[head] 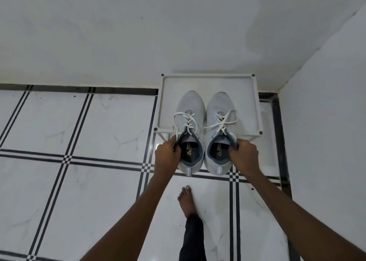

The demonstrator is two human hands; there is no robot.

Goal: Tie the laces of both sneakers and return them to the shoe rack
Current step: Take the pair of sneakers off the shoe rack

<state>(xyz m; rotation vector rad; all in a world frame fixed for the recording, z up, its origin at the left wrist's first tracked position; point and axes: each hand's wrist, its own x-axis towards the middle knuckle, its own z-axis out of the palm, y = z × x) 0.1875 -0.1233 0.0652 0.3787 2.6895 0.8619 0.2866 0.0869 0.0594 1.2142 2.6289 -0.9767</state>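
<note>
Two pale grey sneakers with white laces are held side by side, toes over the top shelf of a white shoe rack point(166, 86) and heels out past its front edge. My left hand point(167, 153) grips the collar of the left sneaker point(191, 110) on its outer side. My right hand point(244, 153) grips the collar of the right sneaker point(219, 108) on its outer side. The laces on both shoes lie in loose loops and ends across the tongues; I cannot tell whether they are knotted.
The rack stands in a corner, against the white back wall and close to the right wall point(326, 102). White floor tiles with black stripes spread to the left. My bare foot point(186, 200) is on the floor just below the shoes.
</note>
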